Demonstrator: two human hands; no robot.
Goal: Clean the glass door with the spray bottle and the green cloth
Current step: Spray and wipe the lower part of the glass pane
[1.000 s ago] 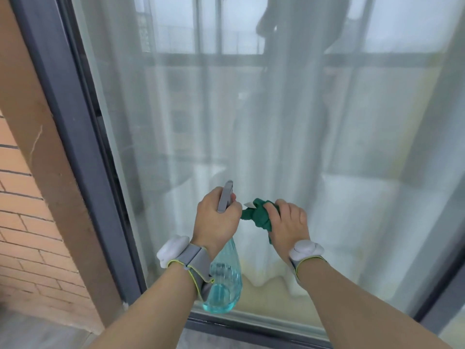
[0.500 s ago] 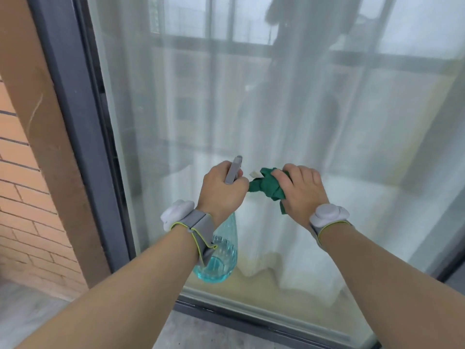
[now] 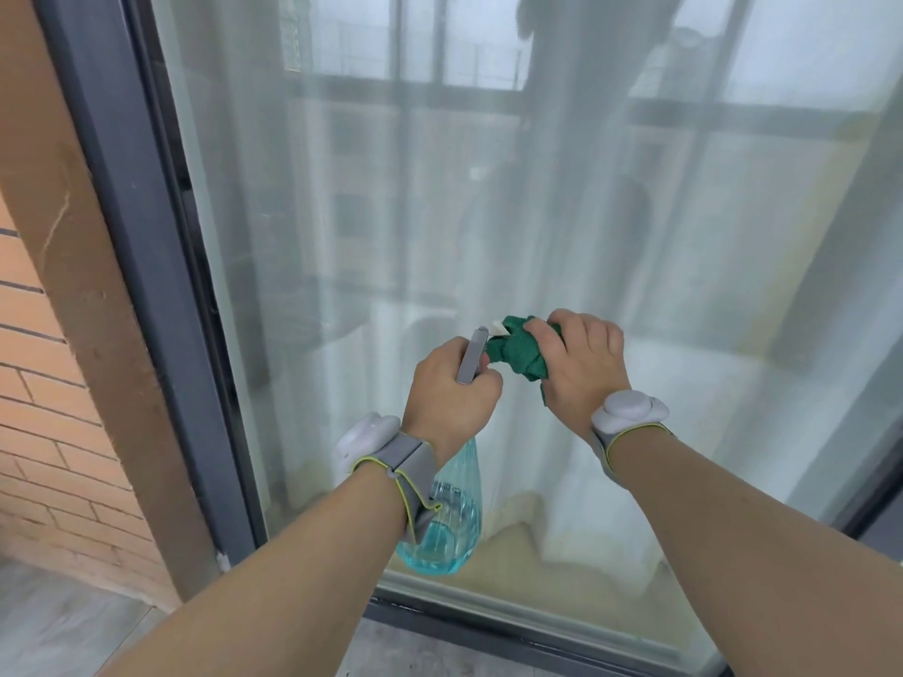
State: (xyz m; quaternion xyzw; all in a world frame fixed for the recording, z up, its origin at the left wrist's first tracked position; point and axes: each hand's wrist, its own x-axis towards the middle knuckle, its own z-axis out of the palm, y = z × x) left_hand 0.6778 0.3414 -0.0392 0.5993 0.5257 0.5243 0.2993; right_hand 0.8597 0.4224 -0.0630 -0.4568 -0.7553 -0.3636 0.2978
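Head view: we face glass door [image 3: 342, 197], dark grey frame [image 3: 146, 266] at left, brick wall [image 3: 44, 408] beyond. Our left hand [image 3: 452, 388] holds spray bottle [image 3: 452, 525] by neck, grip curled round grey head, blue body hanging below wrist. Our right hand [image 3: 581, 364] has grip bunched round green cloth [image 3: 518, 354], just beside nozzle, close before glass. Grey bands on both wrists. White curtain [image 3: 586, 237] behind pane.
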